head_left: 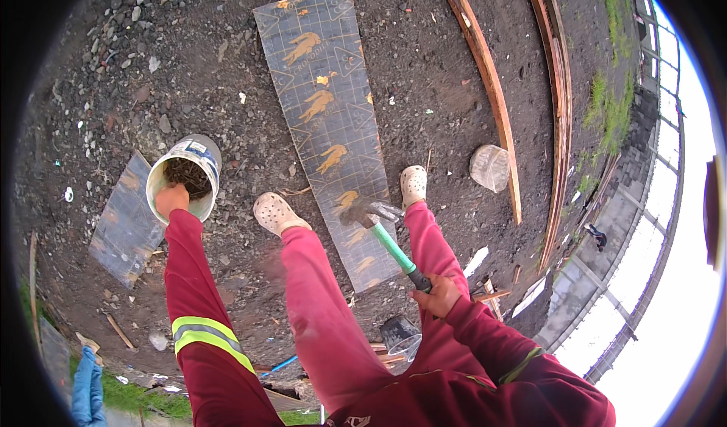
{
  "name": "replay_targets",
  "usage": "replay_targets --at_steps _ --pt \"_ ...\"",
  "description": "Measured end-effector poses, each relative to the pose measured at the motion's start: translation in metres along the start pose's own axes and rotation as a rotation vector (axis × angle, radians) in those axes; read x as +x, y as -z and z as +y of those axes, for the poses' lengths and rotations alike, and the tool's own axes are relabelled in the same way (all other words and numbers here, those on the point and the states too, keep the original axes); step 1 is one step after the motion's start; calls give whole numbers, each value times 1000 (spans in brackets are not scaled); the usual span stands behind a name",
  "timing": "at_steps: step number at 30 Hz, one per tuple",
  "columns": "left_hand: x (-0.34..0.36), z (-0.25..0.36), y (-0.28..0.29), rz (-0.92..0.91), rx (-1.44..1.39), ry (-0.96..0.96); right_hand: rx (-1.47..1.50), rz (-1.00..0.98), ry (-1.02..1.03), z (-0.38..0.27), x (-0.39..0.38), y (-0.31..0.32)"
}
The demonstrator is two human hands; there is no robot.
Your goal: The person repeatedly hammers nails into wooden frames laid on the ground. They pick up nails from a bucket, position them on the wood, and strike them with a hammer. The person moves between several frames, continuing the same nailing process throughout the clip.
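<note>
My right hand [441, 297] is closed round the black grip of a claw hammer [392, 247] with a green shaft. Its dark head hangs over a long dark panel [322, 116] with printed orange-brown figures, lying between and beyond my feet. At the left, my left hand [173, 199] is inside the near rim of a white bucket [206, 145]. Its fingers look curled, but their tips are hidden. Loose brown, thin pieces [189, 179] fill part of the bucket; they are too small to name surely.
A smaller dark panel [127, 222] lies beside the bucket. Long wooden beams [488, 86] stretch over the stony soil at the right, near a clear plastic container [490, 167]. Behind my legs are a dark pot [397, 332] and scraps. Another person's blue-clad legs [87, 389] show at lower left.
</note>
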State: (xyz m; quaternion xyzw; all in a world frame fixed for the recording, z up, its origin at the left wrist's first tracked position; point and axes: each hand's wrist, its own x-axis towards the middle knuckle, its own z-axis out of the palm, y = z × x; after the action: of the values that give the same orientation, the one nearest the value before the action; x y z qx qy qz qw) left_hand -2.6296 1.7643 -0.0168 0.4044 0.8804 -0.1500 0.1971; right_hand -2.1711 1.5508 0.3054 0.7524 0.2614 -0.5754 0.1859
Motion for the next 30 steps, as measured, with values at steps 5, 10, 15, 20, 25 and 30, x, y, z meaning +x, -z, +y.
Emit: replay_targets --at_steps 5,10,15,20,25,30 --pt "-18 0 24 40 -169 63 42 50 56 7 0 10" --pt "-40 -5 64 110 -292 41 185 58 59 10 -2 28" --pt "-76 -10 112 9 -806 48 277 113 77 13 -2 44" --pt "-140 10 179 -62 -1089 1 396 137 133 29 -15 72" --pt "-226 48 259 -205 -1098 -137 386 143 96 67 -45 126" --pt "-320 71 320 -341 -1028 -318 185 310 -1 129 -72 169"
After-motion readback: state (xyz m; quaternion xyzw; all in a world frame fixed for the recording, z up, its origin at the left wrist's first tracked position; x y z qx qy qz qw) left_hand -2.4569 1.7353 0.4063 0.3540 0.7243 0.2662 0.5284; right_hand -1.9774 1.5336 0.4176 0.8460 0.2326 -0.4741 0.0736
